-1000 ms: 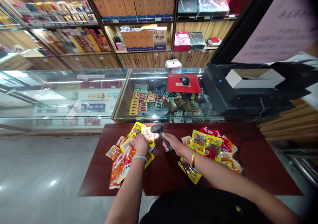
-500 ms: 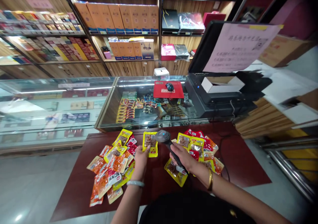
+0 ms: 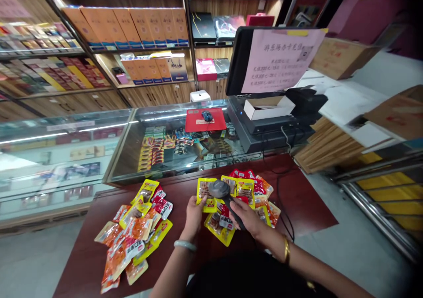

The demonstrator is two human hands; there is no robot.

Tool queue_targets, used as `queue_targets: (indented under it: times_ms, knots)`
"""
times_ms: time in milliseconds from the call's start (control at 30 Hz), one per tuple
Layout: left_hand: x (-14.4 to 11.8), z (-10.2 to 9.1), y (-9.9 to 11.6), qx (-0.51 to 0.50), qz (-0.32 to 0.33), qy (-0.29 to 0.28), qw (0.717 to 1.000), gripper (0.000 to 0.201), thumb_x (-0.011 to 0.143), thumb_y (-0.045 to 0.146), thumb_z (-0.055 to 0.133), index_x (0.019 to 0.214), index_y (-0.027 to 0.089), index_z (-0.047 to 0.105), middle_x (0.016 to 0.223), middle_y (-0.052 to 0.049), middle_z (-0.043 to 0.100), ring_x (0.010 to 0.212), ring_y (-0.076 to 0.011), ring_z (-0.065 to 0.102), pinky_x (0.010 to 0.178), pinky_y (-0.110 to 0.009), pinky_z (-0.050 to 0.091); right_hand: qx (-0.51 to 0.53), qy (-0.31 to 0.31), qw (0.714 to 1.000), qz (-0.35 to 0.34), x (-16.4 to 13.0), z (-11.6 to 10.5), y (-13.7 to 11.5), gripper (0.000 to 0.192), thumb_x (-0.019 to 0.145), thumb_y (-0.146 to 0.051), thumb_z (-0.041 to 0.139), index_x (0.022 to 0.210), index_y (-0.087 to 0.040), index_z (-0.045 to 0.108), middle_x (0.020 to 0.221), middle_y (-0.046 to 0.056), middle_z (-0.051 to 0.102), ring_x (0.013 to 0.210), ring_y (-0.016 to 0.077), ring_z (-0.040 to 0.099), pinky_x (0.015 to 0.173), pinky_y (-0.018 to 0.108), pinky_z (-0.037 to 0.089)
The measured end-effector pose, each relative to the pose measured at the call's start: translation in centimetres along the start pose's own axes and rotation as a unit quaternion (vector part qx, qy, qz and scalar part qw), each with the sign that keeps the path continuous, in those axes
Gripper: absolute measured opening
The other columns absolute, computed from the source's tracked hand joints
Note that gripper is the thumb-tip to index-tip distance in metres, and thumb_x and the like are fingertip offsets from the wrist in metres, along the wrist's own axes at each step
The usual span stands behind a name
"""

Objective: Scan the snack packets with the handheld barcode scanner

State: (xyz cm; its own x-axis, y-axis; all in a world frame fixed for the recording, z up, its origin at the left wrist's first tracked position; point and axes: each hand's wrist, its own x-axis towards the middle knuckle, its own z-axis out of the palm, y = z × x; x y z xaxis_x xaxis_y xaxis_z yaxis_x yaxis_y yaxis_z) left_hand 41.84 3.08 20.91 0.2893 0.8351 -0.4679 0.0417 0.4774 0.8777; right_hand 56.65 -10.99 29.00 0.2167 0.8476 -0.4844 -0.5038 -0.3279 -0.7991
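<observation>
My left hand (image 3: pixel 195 212) pinches the lower edge of a yellow snack packet (image 3: pixel 205 192) with a clear window showing brown food. Wrapped in my right hand (image 3: pixel 245 216) is the handle of a black barcode scanner (image 3: pixel 220 190), whose head overlaps the right side of that packet. Beneath and beside the scanner lies a pile of yellow, red and orange packets (image 3: pixel 245 191). To the left of my left hand a second pile of orange, yellow and red packets (image 3: pixel 132 227) is spread on the dark red table (image 3: pixel 178 245).
Beyond the table stands a glass display counter (image 3: pixel 132 161) carrying a red mat (image 3: pixel 194 124) with a computer mouse (image 3: pixel 207 115). A monitor with a pink notice (image 3: pixel 277 60) stands on a black cash drawer (image 3: pixel 251 144). A black cable (image 3: pixel 280 201) trails over the table's right side.
My left hand has carried the yellow packet rightward, close to the right pile. The scanner head now overlaps the packet. The camera view has turned slightly right.
</observation>
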Motion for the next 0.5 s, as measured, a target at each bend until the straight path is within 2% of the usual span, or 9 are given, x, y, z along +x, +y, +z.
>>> queue_targets:
  times_ms: [67,167,267,367,500]
  knots:
    - [-0.4,1.7,-1.0,0.008,-0.007,-0.014,1.000,0.045,0.058,0.046,0.086,0.078,0.018,0.058,0.067,-0.001,0.069,0.058,-0.0160,0.065,0.060,-0.029,0.053,-0.001,0.002,1.000,0.010,-0.3,-0.3,0.3,0.061,0.072,-0.079,0.071,0.086,-0.024,0.051,0.050,-0.010,0.049,0.038,0.0076,0.038,0.042,0.022,0.031]
    - [-0.8,3.7,-2.4,0.025,0.002,-0.053,0.998,0.038,0.056,0.037,0.086,0.080,0.017,0.064,0.076,-0.004,0.074,0.069,-0.0186,0.068,0.069,-0.031,0.056,-0.007,-0.003,1.000,0.028,-0.2,-0.2,0.7,0.062,0.070,-0.079,0.072,0.089,-0.024,0.052,0.050,-0.010,0.049,0.039,0.0078,0.038,0.042,0.022,0.029]
    - [-0.8,3.6,-3.3,0.051,-0.007,-0.079,0.996,0.033,0.053,0.032,0.085,0.077,0.016,0.068,0.079,-0.008,0.076,0.074,-0.0223,0.069,0.073,-0.035,0.057,-0.024,-0.034,0.998,0.043,0.5,0.8,1.4,0.061,0.071,-0.079,0.071,0.090,-0.023,0.054,0.051,-0.010,0.050,0.039,0.0078,0.037,0.043,0.023,0.030]
    - [-0.6,0.9,-3.5,0.070,-0.010,-0.037,0.997,0.031,0.050,0.030,0.086,0.072,0.017,0.067,0.076,-0.009,0.075,0.072,-0.0239,0.068,0.074,-0.037,0.056,-0.053,-0.067,0.995,0.057,1.4,2.3,2.1,0.061,0.072,-0.080,0.069,0.090,-0.023,0.056,0.050,-0.009,0.050,0.038,0.0084,0.037,0.043,0.024,0.029]
    - [-1.0,-5.2,-2.7,0.077,0.009,0.036,0.996,0.034,0.058,0.037,0.081,0.082,0.017,0.068,0.087,-0.012,0.075,0.081,-0.0235,0.069,0.080,-0.036,0.055,-0.089,-0.109,0.987,0.077,2.8,5.2,3.0,0.066,0.073,-0.081,0.066,0.102,-0.022,0.059,0.050,-0.010,0.051,0.038,0.0093,0.039,0.042,0.024,0.030]
